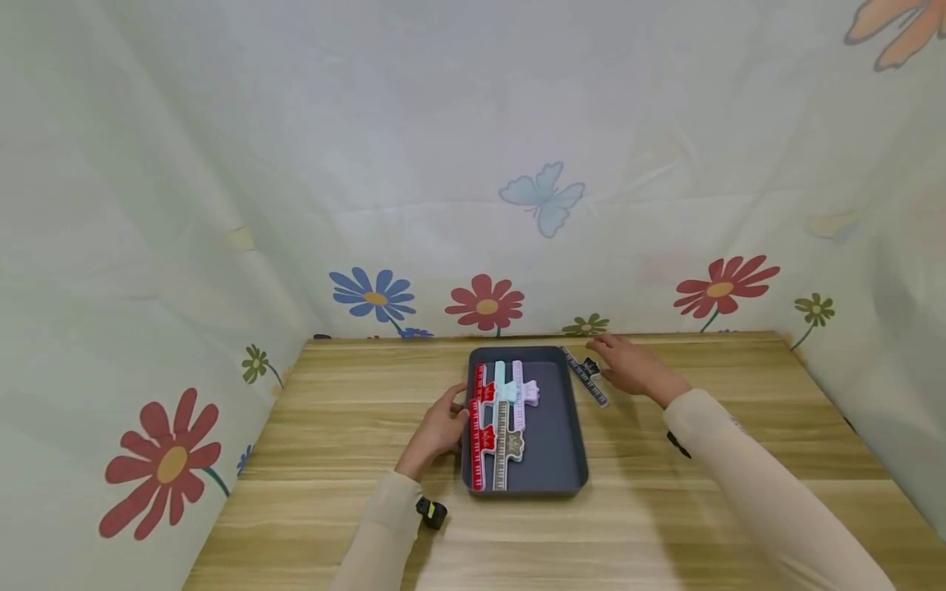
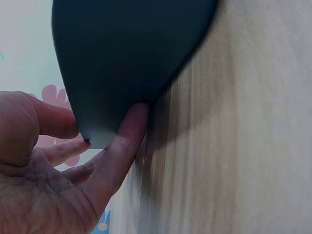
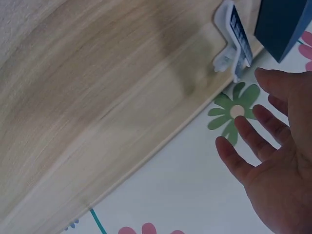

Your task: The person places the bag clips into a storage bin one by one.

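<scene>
A dark grey tray (image 1: 548, 460) lies on the table holding several piano-key clips: two red clips (image 1: 476, 460), a pale blue clip (image 1: 500, 379), a lilac clip (image 1: 519, 398) and a gold-brown clip (image 1: 502, 447). My left hand (image 1: 438, 425) rests at the tray's left side. In the left wrist view its fingers (image 2: 127, 134) touch the outer wall and reach the rim. A black piano-key clip (image 1: 590, 373) lies slantwise on the table, right of the tray. Close over it is my right hand (image 1: 631, 365), fingers spread and holding nothing in the right wrist view.
The wood-grain table (image 1: 355, 492) ends at the back against a hanging cloth (image 1: 414, 164) printed with flowers and a butterfly. More cloth hangs on both sides. A black wrist camera (image 1: 432, 513) sits on the left wrist.
</scene>
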Tool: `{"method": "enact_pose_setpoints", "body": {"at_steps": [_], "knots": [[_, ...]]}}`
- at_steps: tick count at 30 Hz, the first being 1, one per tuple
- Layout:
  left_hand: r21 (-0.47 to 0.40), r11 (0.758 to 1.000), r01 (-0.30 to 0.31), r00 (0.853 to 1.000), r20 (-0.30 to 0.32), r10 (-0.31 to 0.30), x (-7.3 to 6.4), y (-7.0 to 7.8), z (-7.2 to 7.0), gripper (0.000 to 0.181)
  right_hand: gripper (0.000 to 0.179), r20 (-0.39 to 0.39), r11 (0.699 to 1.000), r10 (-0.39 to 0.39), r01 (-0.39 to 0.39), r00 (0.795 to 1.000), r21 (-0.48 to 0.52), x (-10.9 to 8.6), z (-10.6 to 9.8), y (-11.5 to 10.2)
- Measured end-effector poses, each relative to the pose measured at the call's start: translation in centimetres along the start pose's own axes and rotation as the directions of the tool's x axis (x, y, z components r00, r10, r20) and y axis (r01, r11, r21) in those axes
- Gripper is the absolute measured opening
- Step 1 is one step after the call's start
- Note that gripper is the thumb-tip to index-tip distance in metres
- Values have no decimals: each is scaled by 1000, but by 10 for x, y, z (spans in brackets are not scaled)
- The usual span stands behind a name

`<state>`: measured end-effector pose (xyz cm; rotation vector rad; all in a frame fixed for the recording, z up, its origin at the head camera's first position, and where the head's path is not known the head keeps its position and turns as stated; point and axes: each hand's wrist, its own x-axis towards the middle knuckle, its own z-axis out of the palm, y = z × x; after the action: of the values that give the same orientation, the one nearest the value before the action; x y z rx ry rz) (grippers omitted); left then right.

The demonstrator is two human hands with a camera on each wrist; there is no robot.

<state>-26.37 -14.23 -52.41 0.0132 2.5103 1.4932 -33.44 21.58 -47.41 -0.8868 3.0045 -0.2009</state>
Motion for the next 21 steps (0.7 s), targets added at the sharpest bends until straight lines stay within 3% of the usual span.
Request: {"method": "enact_pose_setpoints", "body": {"at_steps": [12, 21], "knots": [[-14, 1000, 3, 1000, 8, -3, -2, -1, -1, 53, 53, 63, 996, -36, 41, 997, -79, 13, 20, 4], [3, 1000, 2, 1000, 8, -2, 1, -4, 0, 52, 49, 83, 995, -62, 68, 995, -74, 15, 25, -1]]}}
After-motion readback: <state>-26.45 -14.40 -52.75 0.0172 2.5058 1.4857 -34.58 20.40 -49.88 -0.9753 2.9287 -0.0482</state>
